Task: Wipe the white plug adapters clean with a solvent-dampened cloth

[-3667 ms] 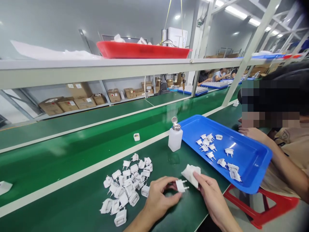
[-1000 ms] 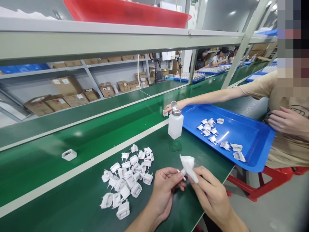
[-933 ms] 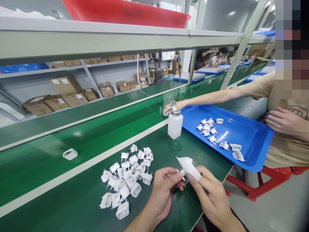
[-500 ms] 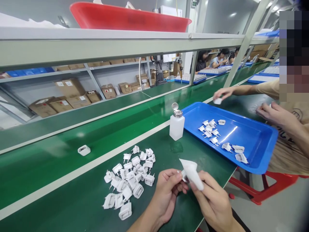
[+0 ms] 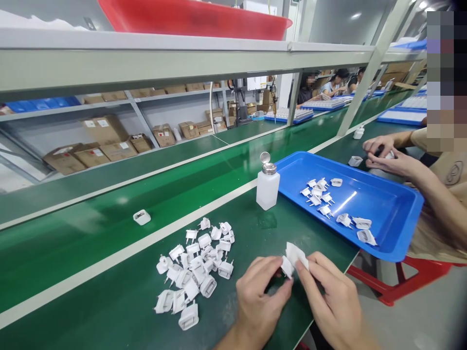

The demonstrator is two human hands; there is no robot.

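Observation:
My left hand is shut on a small white plug adapter, mostly hidden by my fingers. My right hand pinches a white cleaning wipe against that adapter. To the left of my hands lies a loose heap of several white plug adapters with metal-free white prongs on the green bench top. A white pump-top solvent bottle stands beyond my hands, and a blue plastic tray holding several more adapters sits to the right.
A co-worker's hands work at the right, past the tray. A single white adapter lies on the green conveyor belt. Shelves with cardboard boxes run behind, and a red tray sits overhead.
The wipe has folded down onto the adapter and my hands have drawn closer. The co-worker's arm has pulled back from the bottle to the right. The adapter on the belt has shifted right.

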